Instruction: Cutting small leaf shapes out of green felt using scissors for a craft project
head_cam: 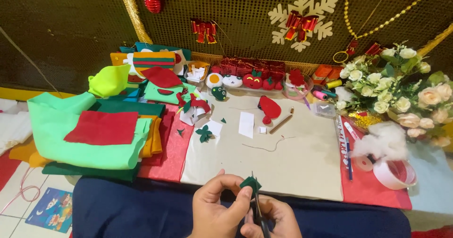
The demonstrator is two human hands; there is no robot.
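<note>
Cutting step, judged under way. Left hand [214, 209] pinching a small dark green felt piece [250, 183] between thumb and forefinger, just below the near edge of the beige board [292, 158]. Right hand [276, 219] closed around scissors [258, 209], blades meeting the felt from beneath. Finished green felt leaves [205, 133] on the board's left edge; stacked felt sheets [99, 134] farther left of it; red felt shape [270, 108] at its far side. Next move calls, by judgement, for turning the felt steadily against short snips.
</note>
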